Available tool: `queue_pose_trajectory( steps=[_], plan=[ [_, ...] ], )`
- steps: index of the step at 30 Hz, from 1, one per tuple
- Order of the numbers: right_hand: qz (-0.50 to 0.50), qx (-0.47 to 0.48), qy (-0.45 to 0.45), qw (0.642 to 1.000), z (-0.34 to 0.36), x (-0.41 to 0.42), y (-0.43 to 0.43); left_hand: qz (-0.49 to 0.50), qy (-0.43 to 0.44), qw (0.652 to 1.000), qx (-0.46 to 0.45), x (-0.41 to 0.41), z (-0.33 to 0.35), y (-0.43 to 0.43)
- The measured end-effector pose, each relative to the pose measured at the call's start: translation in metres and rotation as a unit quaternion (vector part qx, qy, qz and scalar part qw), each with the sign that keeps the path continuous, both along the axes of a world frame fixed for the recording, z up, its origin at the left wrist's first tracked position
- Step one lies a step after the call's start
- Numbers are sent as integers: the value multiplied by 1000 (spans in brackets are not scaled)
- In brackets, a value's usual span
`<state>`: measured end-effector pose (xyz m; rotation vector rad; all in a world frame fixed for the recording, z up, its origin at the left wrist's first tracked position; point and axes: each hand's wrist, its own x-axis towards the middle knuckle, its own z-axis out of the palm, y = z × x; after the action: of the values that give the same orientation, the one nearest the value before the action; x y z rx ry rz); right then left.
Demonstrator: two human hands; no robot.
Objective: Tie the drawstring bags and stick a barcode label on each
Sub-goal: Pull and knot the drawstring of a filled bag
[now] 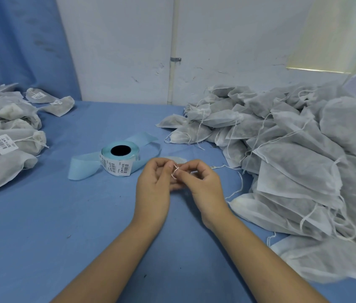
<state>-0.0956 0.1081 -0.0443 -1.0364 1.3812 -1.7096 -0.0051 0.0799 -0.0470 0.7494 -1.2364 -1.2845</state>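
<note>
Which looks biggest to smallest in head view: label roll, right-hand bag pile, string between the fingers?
1. right-hand bag pile
2. label roll
3. string
Clear gaps; nearness doesn't change it.

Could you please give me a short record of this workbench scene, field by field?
surface: blue cloth
left hand: pinches the white drawstring
right hand: pinches the same drawstring
label roll: beyond the hands, blue backing trailing
right pile: bags, strings loose, no labels visible
left pile: several bags show barcode labels
</note>
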Motion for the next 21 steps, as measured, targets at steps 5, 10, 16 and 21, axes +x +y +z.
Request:
queue_pose_trajectory(
  steps=[5, 10, 16, 21],
  plan=[
    [42, 26, -76, 996, 2, -4, 0, 19, -101, 992, -76, 8, -6, -7],
    [71, 36, -162, 984, 5, -13, -2, -3, -131, 988, -81, 11, -7, -9],
    [71, 21, -241, 968, 4, -17, -1, -11, -164, 982, -92, 9, -7, -10],
    [59, 18, -253, 966, 4, -17, -2, -20, -176, 980, -88, 8, -8, -10]
  ],
)
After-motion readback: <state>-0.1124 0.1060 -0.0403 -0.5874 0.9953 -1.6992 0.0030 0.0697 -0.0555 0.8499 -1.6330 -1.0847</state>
